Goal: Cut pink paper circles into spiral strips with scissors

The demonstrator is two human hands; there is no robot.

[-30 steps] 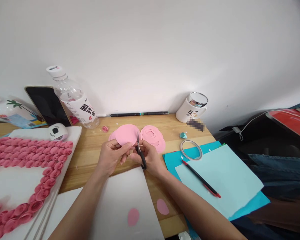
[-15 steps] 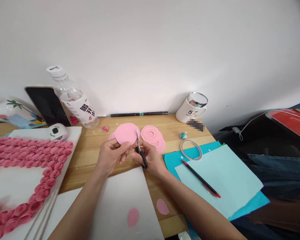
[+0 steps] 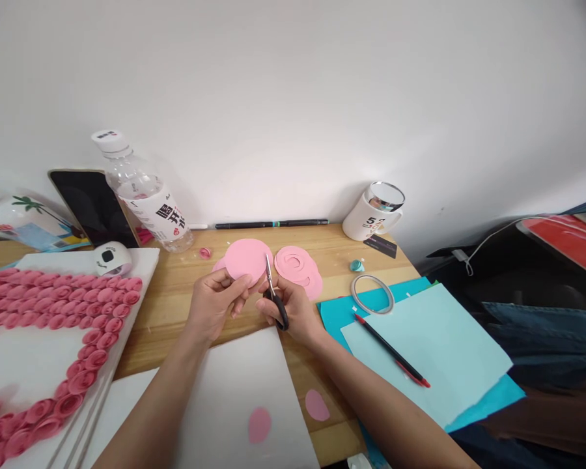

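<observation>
Between the thumb and fingers of my left hand (image 3: pixel 218 301) is a round pink paper disc (image 3: pixel 247 258), held up above the table. My right hand (image 3: pixel 293 306) grips black-handled scissors (image 3: pixel 275 301), their blades pointing up at the disc's right edge. Whether the blades are parted is hard to make out. Behind the disc another pink paper piece peeks out at the left. Just right of the scissors lie pink paper circles (image 3: pixel 297 268), the top one cut in a spiral. A small rolled pink paper rose (image 3: pixel 204 253) rests left of the disc.
A board with rows of pink paper roses (image 3: pixel 96 358) fills the left. A water bottle (image 3: pixel 149 202), phone (image 3: pixel 90 205) and mug (image 3: pixel 374 212) stand by the wall. Right are blue sheets (image 3: pixel 439 345), a pen (image 3: pixel 390 350) and a tape roll (image 3: pixel 372 294). A white board (image 3: pixel 239 384) lies in front.
Both hands keep nearly the same pose, with the disc and scissors hardly moved. The view has shifted very slightly.
</observation>
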